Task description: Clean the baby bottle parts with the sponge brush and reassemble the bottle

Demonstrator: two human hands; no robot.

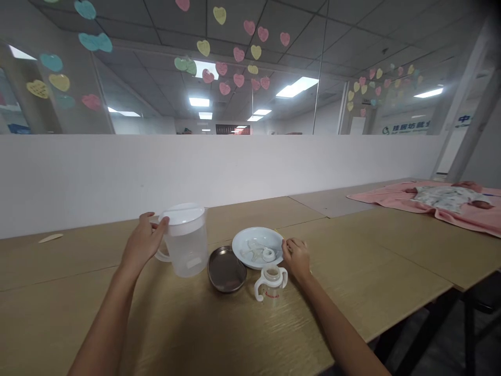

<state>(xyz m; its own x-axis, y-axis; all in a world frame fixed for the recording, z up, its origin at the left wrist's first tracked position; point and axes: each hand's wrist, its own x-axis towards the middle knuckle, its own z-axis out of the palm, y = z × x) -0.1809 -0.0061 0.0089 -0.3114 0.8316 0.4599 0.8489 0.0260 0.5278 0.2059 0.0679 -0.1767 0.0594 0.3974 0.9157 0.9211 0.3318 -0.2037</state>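
Observation:
A translucent plastic pitcher (pixel 187 243) with a white lid stands on the wooden table (pixel 352 266). My left hand (pixel 144 241) is curled around its handle side, thumb up near the lid. My right hand (pixel 296 257) rests at the right rim of a white plate (pixel 238 241) that holds small clear bottle parts and a white ring (pixel 268 255). A small baby bottle (pixel 270 282) with two white handles and no top stands just in front of the plate, close to my right hand. A round steel dish (pixel 226 269) lies between pitcher and bottle.
A white partition wall (pixel 235 167) runs along the table's far edge. At the far right a baby doll (pixel 450 197) lies on a pink blanket (pixel 391 197). A small pale flat piece (pixel 50 238) lies far left. The table's edge drops off at right.

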